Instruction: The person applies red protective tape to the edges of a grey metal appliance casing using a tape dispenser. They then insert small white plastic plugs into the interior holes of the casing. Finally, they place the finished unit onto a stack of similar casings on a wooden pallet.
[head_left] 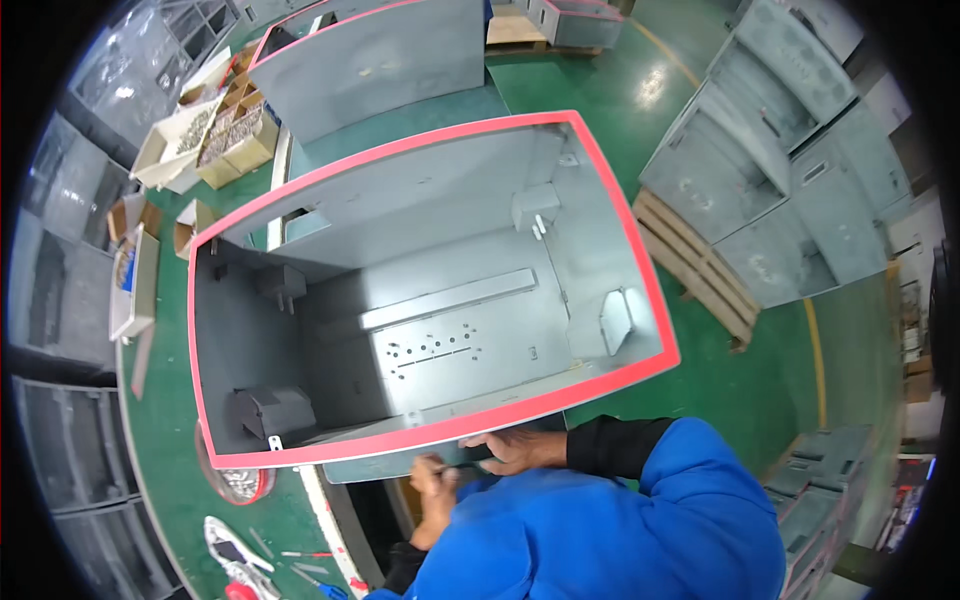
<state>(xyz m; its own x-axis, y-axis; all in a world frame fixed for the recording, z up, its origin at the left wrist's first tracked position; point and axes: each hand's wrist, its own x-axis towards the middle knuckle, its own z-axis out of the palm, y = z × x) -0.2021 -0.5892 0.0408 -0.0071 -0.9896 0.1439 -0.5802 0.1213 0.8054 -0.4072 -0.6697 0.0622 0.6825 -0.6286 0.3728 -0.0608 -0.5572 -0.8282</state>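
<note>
A large grey metal cabinet shell (450, 270) lies with its open side up, its rim lined with a pink-red strip (440, 441). Just below its near edge, my left hand (432, 490) is closed in a fist around something small and dark that I cannot make out. My right hand (515, 452) is up against the outside of the near wall, its fingers bent around something hidden. Inside the shell are a long raised bar (448, 299), a row of holes and brackets at the corners.
Screw bins (232, 140) stand on the green bench at the left. A round tub of small parts (240, 484), a white-and-grey tool (235, 555) and blue-handled scissors (328, 588) lie at lower left. Another grey cabinet (370, 75) is behind; more stand on a wooden pallet (695, 265) at right.
</note>
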